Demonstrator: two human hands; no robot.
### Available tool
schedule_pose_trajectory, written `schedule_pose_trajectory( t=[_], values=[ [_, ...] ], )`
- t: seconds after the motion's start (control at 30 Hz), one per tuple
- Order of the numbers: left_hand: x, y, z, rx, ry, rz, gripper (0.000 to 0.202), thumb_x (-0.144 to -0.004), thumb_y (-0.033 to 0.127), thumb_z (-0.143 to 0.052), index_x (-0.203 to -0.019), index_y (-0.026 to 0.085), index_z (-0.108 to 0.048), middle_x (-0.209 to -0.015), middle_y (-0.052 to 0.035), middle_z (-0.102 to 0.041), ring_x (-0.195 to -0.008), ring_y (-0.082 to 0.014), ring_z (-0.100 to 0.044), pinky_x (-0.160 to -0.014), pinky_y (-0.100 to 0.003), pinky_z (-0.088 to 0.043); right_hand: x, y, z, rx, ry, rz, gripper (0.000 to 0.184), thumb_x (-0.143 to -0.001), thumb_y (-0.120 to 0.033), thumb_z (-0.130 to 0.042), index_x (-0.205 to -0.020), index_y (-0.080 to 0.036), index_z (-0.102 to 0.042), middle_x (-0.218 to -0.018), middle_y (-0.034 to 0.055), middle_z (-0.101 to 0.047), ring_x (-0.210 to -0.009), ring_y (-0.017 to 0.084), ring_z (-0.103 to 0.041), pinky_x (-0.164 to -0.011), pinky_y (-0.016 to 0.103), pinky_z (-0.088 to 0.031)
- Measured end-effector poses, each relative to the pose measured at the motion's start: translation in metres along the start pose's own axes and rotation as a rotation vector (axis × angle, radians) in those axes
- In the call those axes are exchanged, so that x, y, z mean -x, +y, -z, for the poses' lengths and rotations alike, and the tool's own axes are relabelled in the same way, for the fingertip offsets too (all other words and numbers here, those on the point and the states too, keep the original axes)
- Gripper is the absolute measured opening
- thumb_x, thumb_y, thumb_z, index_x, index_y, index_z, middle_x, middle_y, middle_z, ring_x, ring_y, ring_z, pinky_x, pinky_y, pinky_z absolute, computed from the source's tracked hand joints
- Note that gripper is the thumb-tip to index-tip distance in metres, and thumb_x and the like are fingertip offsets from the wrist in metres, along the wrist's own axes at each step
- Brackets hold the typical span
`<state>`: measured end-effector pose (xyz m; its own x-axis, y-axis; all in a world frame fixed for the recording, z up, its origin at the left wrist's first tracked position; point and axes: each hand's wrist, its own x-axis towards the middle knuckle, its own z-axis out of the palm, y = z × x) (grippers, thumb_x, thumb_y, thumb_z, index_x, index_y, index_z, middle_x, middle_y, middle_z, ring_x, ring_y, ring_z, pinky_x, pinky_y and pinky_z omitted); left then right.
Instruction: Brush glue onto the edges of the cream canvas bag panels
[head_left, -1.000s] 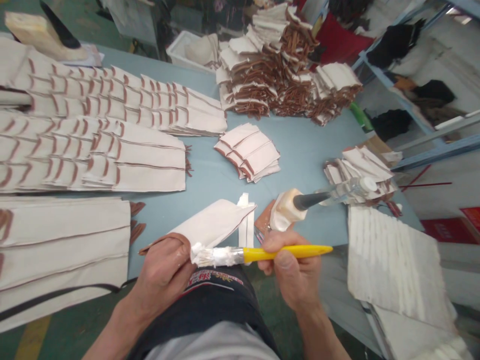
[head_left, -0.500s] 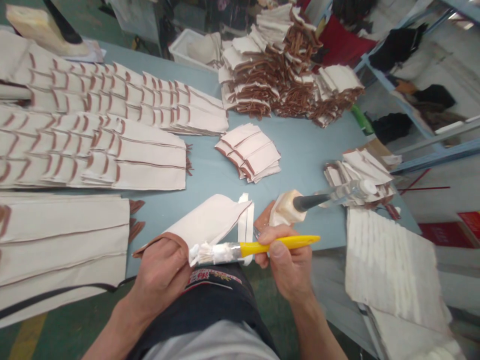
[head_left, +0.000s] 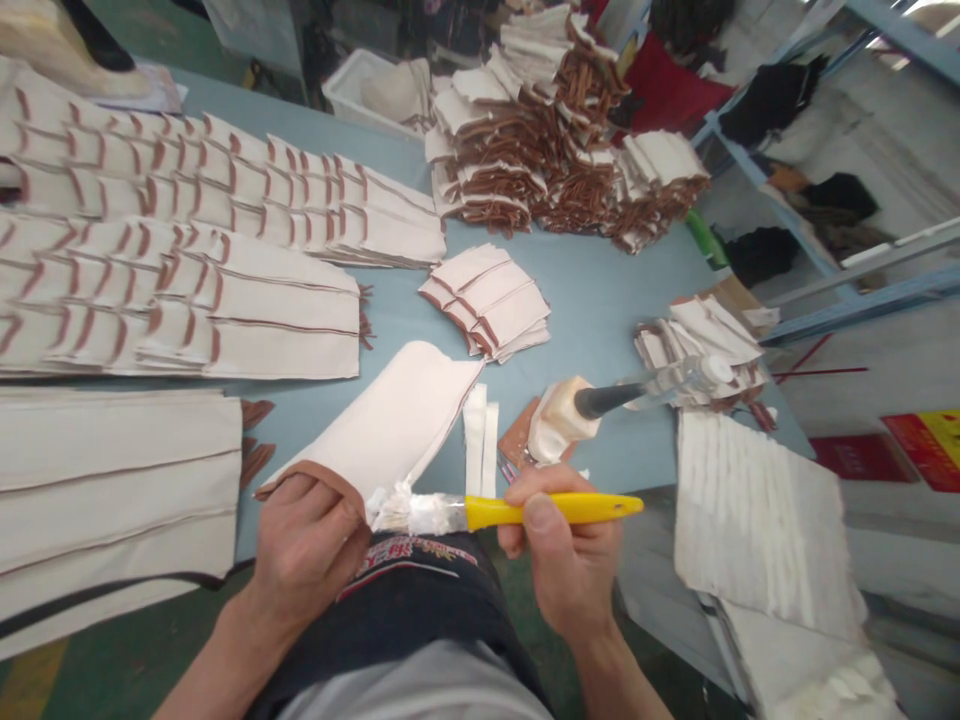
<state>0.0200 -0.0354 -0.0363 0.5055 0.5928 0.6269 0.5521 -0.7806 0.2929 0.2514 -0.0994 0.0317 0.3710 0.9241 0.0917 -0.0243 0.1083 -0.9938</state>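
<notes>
My left hand [head_left: 311,545] is closed on the brown-trimmed end of a pale leather-like piece [head_left: 405,410], its fingers partly tucked inside the trim. The rest of that piece slants up and away over the table. In my right hand [head_left: 566,550] is a yellow-handled paintbrush [head_left: 555,508], held level with its bristles to the left. White paste coats the bristles, which are at the trim's edge beside my left fingers; whether they touch it I cannot tell. Two white strips [head_left: 480,440] lie just beyond the brush. Past my right hand stands a pale, paste-crusted container [head_left: 559,425] with a dark handle.
Overlapping rows of pale brown-edged pieces [head_left: 285,330] cover the left of the blue table [head_left: 600,300]. A small fanned stack [head_left: 491,300] lies mid-table, with tall piles [head_left: 517,140] behind. A smaller bundle [head_left: 705,345] and a white ribbed sheet [head_left: 757,520] are at right.
The pale piece has swung upward and left, away from the white strips, which now show more fully. The brush and both hands have shifted slightly left and down. My grips are unchanged.
</notes>
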Motion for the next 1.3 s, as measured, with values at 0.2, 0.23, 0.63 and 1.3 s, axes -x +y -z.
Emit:
schedule_pose_trajectory(
  t=[0.2, 0.23, 0.63, 1.3],
  values=[
    [0.005, -0.001, -0.005, -0.021, 0.002, 0.008, 0.025, -0.088, 0.003, -0.055, -0.083, 0.027, -0.061, -0.07, -0.0023, -0.063, -0.068, -0.0275, -0.057, -0.066, -0.042, -0.043, 0.008, -0.005, 0.0, -0.002, 0.006, 0.039, 0.025, -0.106, -0.043, -0.076, -0.091, -0.024, -0.081, -0.057, -0.0031, -0.07, -0.044, 0.01, -0.061, -0.045, 0.019, -0.052],
    [0.003, 0.0, -0.005, -0.025, 0.012, 0.009, 0.026, -0.088, 0.002, -0.055, -0.084, 0.027, -0.062, -0.07, -0.0023, -0.064, -0.069, -0.0272, -0.058, -0.066, -0.041, -0.044, 0.006, -0.004, 0.001, 0.011, 0.049, 0.047, 0.027, -0.105, -0.045, -0.076, -0.09, -0.023, -0.081, -0.057, -0.0033, -0.069, -0.044, 0.011, -0.061, -0.045, 0.019, -0.052],
    [0.009, -0.002, -0.004, 0.041, -0.052, 0.035, 0.024, -0.089, 0.005, -0.055, -0.098, 0.022, -0.07, -0.083, -0.0066, -0.074, -0.076, -0.0273, -0.067, -0.069, -0.039, -0.052, 0.018, 0.011, -0.004, 0.025, -0.126, 0.082, 0.022, -0.107, -0.039, -0.071, -0.095, -0.024, -0.08, -0.068, 0.0001, -0.075, -0.049, 0.013, -0.063, -0.052, 0.025, -0.054],
    [-0.029, 0.017, -0.006, 0.462, -0.062, 0.458, 0.033, -0.096, 0.015, -0.055, -0.065, 0.025, -0.055, -0.059, 0.0029, -0.058, -0.052, -0.0153, -0.056, -0.053, -0.027, -0.042, -0.027, 0.029, -0.006, -0.286, 0.004, -0.239, 0.049, -0.09, -0.067, -0.087, -0.083, -0.019, -0.077, -0.048, -0.0055, -0.062, -0.037, 0.007, -0.048, -0.04, 0.016, -0.042]
  ],
)
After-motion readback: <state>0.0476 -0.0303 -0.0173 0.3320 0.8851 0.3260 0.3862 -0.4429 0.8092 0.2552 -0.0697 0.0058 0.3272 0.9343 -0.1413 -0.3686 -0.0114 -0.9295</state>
